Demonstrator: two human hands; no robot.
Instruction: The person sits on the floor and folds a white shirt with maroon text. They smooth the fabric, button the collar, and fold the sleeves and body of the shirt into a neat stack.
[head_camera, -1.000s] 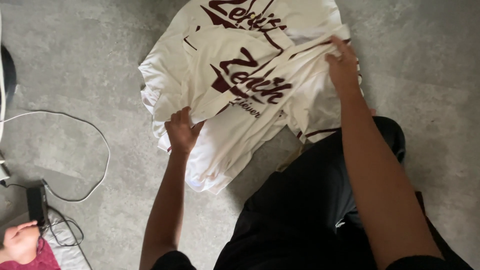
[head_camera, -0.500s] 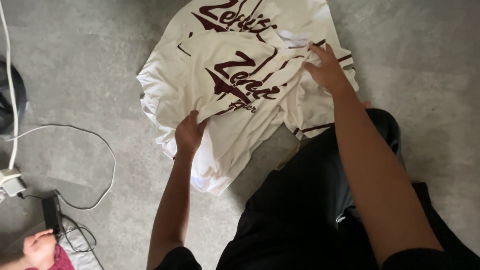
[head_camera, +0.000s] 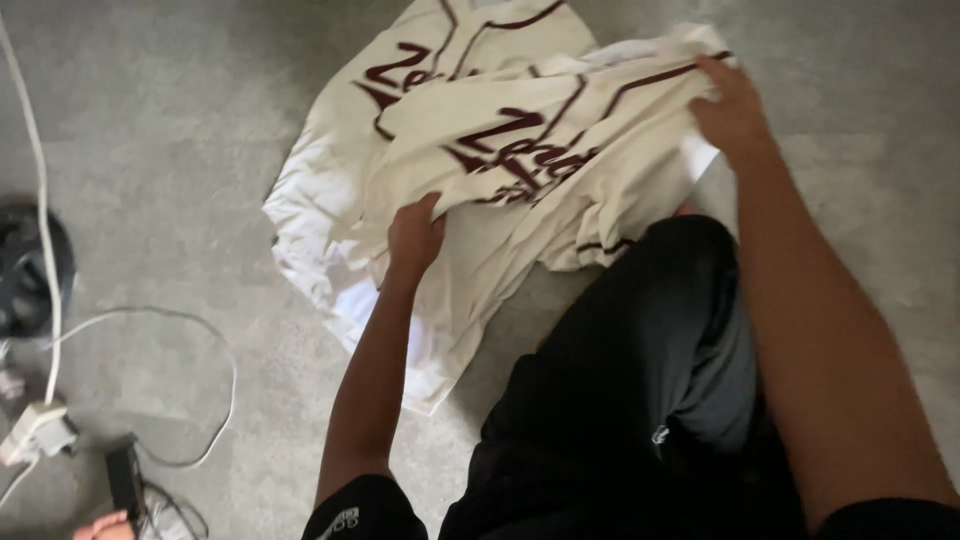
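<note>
- head view: the left hand is clenched on a fold of the cream jersey with maroon trim, at its near side.
- the right hand grasps the same jersey at its far right edge.
- the jersey lies crumpled on the grey floor, over another cream jersey, just beyond the black-clad knee.
- white cables lie well apart at the left.

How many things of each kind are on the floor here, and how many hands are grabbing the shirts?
Cream jerseys with dark red trim: 2, the top jersey and the lower jersey
Hands gripping the top one: 2, left hand and right hand
White cables: 1, white cable
White plugs: 1, white plug
Dark round things at the left edge: 1, dark object
Total: 7
</note>
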